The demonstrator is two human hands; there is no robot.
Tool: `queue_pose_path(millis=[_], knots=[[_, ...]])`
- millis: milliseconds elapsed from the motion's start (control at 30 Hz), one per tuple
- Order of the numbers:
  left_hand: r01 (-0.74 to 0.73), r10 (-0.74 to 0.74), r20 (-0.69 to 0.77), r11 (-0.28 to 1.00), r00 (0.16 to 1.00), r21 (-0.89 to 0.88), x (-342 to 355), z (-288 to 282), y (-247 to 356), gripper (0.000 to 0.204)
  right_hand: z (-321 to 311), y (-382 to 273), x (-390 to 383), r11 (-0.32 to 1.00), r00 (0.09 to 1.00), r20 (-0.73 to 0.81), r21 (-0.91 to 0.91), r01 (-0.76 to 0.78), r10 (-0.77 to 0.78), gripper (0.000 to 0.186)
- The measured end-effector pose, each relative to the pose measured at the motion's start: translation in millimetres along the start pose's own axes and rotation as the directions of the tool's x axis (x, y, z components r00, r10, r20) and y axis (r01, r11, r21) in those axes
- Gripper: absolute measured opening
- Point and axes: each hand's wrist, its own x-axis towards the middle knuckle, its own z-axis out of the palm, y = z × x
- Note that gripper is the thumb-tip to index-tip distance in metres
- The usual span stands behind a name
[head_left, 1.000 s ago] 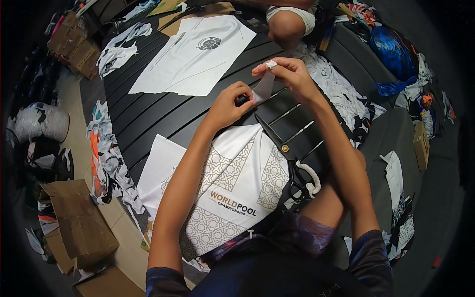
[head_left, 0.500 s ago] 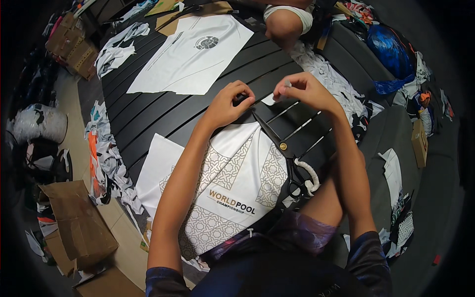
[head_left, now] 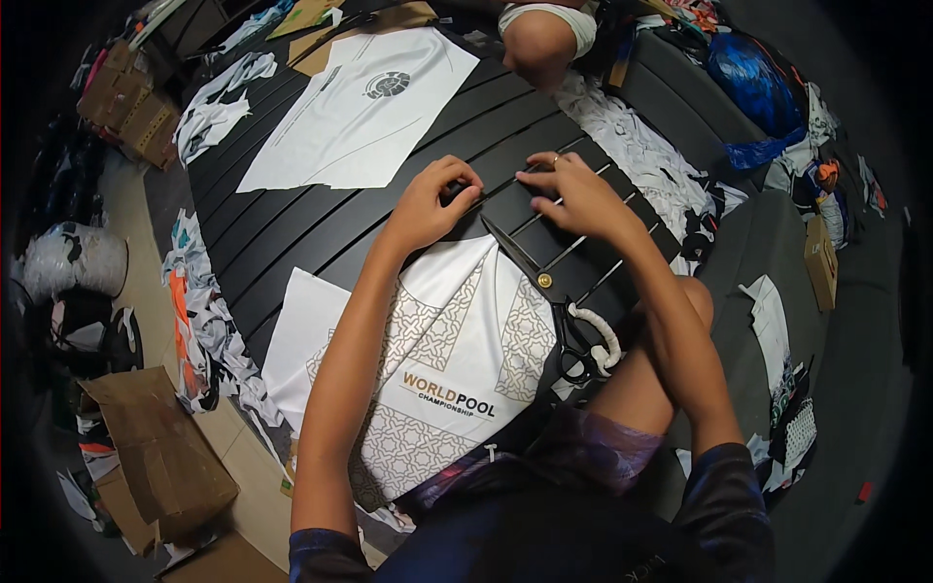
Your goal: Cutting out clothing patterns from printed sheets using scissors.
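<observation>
My left hand (head_left: 434, 201) hovers over the dark slatted table, thumb and fingertips curled almost together. Whatever may lie between them is too small to make out. Across from it, my right hand (head_left: 575, 197) has its fingers apart and nothing in them. Below both hands, black scissors (head_left: 544, 280) lie with their blades toward the left hand and a white-wrapped handle near my leg. Beside the blades, a white cloth panel (head_left: 457, 360) with a grey lattice pattern and printed lettering is draped over my lap and the table edge.
A white printed cloth panel (head_left: 360, 107) lies flat on the table's far part. White cloth scraps (head_left: 632, 141) heap along the right side, more scraps (head_left: 194, 311) along the left. An open cardboard box (head_left: 160, 452) stands lower left. Another person's knee (head_left: 539, 44) is at the far edge.
My right hand has let go of a small white scrap, which is out of sight, and its fingers have spread. The whole view has shifted slightly; my left hand keeps its curled pose.
</observation>
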Motion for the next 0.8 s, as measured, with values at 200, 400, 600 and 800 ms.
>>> queue_pose_path(millis=[200, 400, 600, 800], knots=[[-0.041, 0.041, -0.025, 0.999, 0.999, 0.000, 0, 2, -3, 0.012, 7, 4, -8, 0.986, 0.999, 0.044, -0.165, 0.005, 0.002, 0.045], [-0.023, 0.023, -0.003, 1.000, 1.000, -0.014, -1, -1, -1, 0.013, -3, -24, -20, 0.979, 0.992, 0.096, 0.194, 0.059, -0.079, 0.046], [0.044, -0.043, 0.041, 0.999, 0.998, -0.029, 11, -9, -8, 0.017, 24, -75, -39, 0.976, 0.999, -0.019, 0.215, 0.032, -0.028, 0.044], [0.314, -0.327, 0.281, 0.945, 0.902, 0.093, -32, -93, 8, 0.027, 34, -66, -30, 0.965, 0.998, 0.018, 0.254, -0.059, 0.056, 0.039]])
